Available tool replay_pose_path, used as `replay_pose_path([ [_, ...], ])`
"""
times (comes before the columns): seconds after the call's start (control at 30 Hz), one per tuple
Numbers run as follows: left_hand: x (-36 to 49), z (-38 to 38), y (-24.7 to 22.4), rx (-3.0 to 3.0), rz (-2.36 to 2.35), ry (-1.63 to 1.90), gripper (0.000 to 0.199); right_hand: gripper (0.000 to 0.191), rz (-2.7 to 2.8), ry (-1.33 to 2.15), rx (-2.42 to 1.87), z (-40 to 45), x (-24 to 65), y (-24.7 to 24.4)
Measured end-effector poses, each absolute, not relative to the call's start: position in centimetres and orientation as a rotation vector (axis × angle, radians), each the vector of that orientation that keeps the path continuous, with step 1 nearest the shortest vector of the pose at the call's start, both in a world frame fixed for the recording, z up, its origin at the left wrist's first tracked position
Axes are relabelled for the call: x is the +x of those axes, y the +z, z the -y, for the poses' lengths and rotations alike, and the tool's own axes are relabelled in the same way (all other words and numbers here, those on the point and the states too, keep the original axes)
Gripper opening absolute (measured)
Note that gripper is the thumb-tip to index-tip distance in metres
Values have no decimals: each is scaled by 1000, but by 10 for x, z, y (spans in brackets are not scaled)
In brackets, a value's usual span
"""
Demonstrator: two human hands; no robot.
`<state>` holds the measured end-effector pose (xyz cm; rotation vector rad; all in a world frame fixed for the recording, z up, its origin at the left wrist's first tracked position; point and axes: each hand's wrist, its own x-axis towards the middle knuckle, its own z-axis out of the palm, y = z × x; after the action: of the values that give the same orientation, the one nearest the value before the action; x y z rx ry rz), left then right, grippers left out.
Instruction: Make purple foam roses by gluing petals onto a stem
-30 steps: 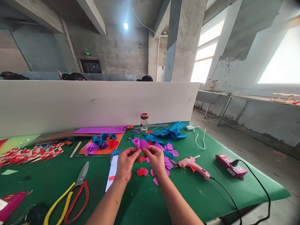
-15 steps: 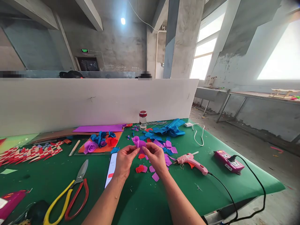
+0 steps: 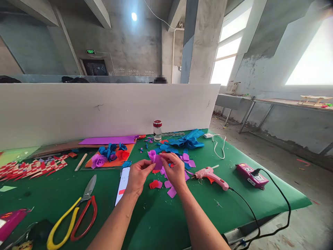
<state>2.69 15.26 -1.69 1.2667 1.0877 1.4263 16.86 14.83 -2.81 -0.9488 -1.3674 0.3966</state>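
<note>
Between both hands is a purple paper flower [image 3: 152, 156], its rolled centre upright and a flat petal spreading to its right. My left hand [image 3: 137, 175] pinches the base of the flower from the left. On the right, the thumb and fingers of my right hand [image 3: 174, 170] are closed on the edge of the purple petal [image 3: 158, 162]. Loose purple paper petals [image 3: 171, 191] and red pieces [image 3: 154, 184] lie on the table under and beside the hands. A pink glue gun [image 3: 212, 177] rests to the right of my right hand.
On the green table [image 3: 145, 222] lie open scissors [image 3: 85, 205], a phone [image 3: 122, 185], finished paper flowers [image 3: 99, 160] and blue crepe paper [image 3: 188, 139]. A red-lidded jar [image 3: 157, 131] stands before the white partition [image 3: 109, 107]. A magenta power strip [image 3: 252, 176] feeds a black cable at right.
My right hand has shifted slightly up along the petal, and its fingers have changed position. The petal now shows more of its flat face. The camera view has also moved slightly.
</note>
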Motion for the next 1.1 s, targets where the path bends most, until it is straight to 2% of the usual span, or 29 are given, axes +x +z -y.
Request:
replay_pose_path([
  [0.93,26,-152,-18,1212,-1032,1371,17,12,1322,262,-963,-150,166,-32],
  [1.1,27,-152,-17,1219,-1036,1368,17,6,1319,355,-956,-149,166,-32],
])
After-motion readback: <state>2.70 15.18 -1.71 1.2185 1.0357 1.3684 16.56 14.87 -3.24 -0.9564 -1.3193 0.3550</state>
